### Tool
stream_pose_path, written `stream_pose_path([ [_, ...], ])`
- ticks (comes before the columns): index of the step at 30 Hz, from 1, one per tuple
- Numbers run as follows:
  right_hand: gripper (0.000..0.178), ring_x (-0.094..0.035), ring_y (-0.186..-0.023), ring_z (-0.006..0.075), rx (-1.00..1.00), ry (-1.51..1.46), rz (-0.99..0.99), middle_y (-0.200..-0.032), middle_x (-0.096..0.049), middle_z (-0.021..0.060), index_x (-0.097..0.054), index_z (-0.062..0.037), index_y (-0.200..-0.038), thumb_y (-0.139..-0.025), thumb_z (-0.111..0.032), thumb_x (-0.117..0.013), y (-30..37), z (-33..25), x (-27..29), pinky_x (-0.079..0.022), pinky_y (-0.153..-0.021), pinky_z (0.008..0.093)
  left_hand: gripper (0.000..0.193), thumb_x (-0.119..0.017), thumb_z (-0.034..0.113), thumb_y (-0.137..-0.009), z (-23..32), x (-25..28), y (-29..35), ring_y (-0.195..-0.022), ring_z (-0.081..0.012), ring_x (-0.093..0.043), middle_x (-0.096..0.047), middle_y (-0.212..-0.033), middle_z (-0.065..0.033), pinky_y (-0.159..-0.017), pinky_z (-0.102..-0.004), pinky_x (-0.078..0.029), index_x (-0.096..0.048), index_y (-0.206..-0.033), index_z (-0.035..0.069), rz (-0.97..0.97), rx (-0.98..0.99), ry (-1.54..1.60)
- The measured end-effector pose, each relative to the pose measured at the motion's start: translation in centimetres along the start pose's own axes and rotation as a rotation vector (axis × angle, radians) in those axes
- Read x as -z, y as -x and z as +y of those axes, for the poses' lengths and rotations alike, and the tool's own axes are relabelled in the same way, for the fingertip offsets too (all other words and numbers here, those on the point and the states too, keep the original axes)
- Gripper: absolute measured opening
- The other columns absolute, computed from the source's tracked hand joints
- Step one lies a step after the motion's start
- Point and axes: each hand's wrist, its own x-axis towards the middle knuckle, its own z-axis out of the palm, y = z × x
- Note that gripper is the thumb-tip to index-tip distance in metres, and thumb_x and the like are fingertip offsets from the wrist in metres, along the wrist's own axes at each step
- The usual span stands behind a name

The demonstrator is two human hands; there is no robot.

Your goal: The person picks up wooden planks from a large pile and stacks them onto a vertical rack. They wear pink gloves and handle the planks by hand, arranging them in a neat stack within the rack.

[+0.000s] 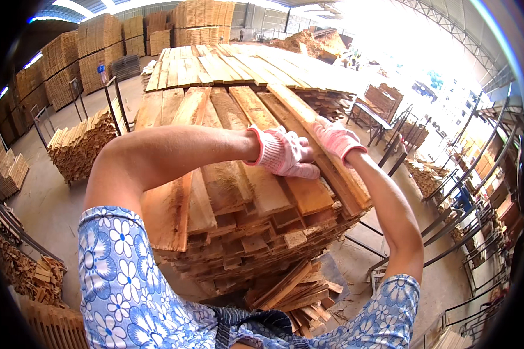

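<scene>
A stack of sawn wooden boards (233, 262) stands in front of me, its top layer laid side by side and pointing away. Along its right side lies a long wooden plank (292, 106), slightly above its neighbours. My left hand (284, 154), in a pinkish-white knit glove, reaches across the boards. Its fingers are apart and rest on the wood by the plank's left edge. Gloved the same way, my right hand (336, 139) is closed over the plank's right edge; its fingertips are partly hidden.
Another wide board stack (215, 67) adjoins the far end. Offcuts (297, 291) lie heaped below the near end. A smaller stack (84, 145) with metal posts stands left, metal racks (448, 215) stand right. Tall lumber piles (102, 46) line the back left.
</scene>
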Motion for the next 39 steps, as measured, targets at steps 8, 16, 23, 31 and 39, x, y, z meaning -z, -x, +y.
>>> stream_pose_path([
  [8, 0.075, -0.053, -0.137, 0.0407, -0.081, 0.045, -0.172, -0.148, -0.055, 0.0234, -0.038, -0.0081, -0.158, -0.104, -0.061, -0.039, 0.8, -3.4, 1.2, -0.042, -0.113, 0.044, 0.081, -0.05, 0.066, -0.1, -8.7, -1.1, 17.8, -0.14, -0.0329, -0.049, -0.04, -0.159, -0.0242, -0.112, -0.0433, -0.048, -0.038, -0.158, 0.01, 0.432, 0.521, 0.148],
  [16, 0.093, -0.051, -0.136, 0.0477, 0.016, 0.043, -0.26, -0.153, -0.044, 0.0329, -0.028, -0.0145, -0.163, -0.094, -0.074, -0.047, 3.3, -8.0, 2.4, -0.044, -0.11, 0.0548, 0.101, -0.063, 0.065, -0.094, -10.7, -9.1, 24.0, -0.146, -0.0324, -0.043, -0.041, -0.161, -0.0215, -0.115, -0.0385, -0.039, -0.019, -0.166, 0.009, 0.512, 1.142, 0.896],
  [23, 0.092, -0.054, -0.134, 0.0444, -0.01, 0.083, -0.229, -0.147, -0.052, 0.0322, -0.027, -0.0166, -0.164, -0.095, -0.076, -0.043, 3.6, -8.5, 2.4, -0.044, -0.111, 0.0493, 0.097, -0.066, 0.058, -0.095, -12.6, -11.9, 23.9, -0.142, -0.0317, -0.047, -0.047, -0.155, -0.0217, -0.116, -0.0373, -0.039, -0.021, -0.165, 0.009, 0.703, 1.069, 1.03],
  [31, 0.075, -0.058, -0.127, 0.0483, 0.089, 0.1, -0.214, -0.15, -0.045, 0.0322, -0.04, -0.0125, -0.156, -0.101, -0.064, -0.042, 3.0, -7.2, 2.4, -0.044, -0.11, 0.0522, 0.091, -0.067, 0.052, -0.096, -11.9, -10.7, 23.5, -0.136, -0.0331, -0.054, -0.053, -0.149, -0.0236, -0.114, -0.0367, -0.042, -0.026, -0.164, 0.008, 0.616, 1.16, 0.546],
  [39, 0.072, -0.058, -0.132, 0.0316, 0.209, -0.193, -0.066, -0.146, -0.06, 0.0175, -0.048, -0.0124, -0.152, -0.097, -0.059, -0.05, 3.5, -0.1, 3.8, -0.045, -0.109, 0.0364, 0.076, -0.056, 0.053, -0.102, -4.2, -1.4, 18.1, -0.141, -0.0374, -0.048, -0.045, -0.156, -0.0255, -0.114, -0.0492, -0.043, -0.033, -0.161, 0.01, 0.219, 1.008, 0.443],
])
